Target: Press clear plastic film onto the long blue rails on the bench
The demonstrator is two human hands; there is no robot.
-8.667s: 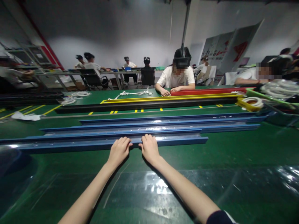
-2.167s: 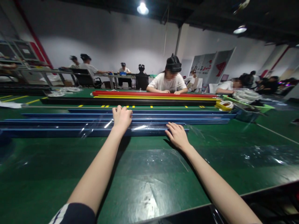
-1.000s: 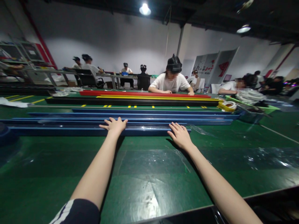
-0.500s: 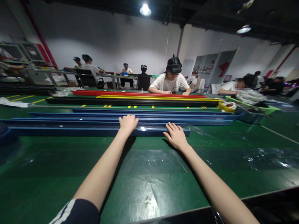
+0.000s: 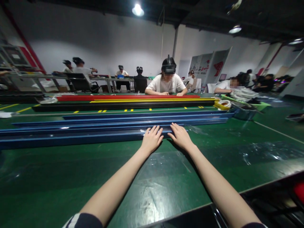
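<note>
My left hand (image 5: pixel 152 138) lies with fingers spread on the nearest long blue profile strip (image 5: pixel 95 140), not far from that strip's right end. Close beside it, my right hand (image 5: pixel 180 136) rests at the end of the same strip, fingers stretched out and thumb apart. Neither hand is wrapped round anything. The strip looks like a channel with raised edges and a shiny clear film along it. Further blue strips (image 5: pixel 201 121) run parallel just behind. My palms hide part of the near strip and its tip.
Beyond lie a black strip (image 5: pixel 71 107), a yellow strip (image 5: pixel 152 100) and a red strip (image 5: pixel 95 98). Bins (image 5: pixel 247 113) with coiled white material stand at right. Clear film (image 5: pixel 261 152) covers part of the green table (image 5: pixel 59 193). A co-worker (image 5: pixel 166 84) leans in opposite.
My left hand has slid right along the blue strip, close to my right hand, and its fingers have spread. The near strip's left end now sits lower in view. The camera has turned slightly right.
</note>
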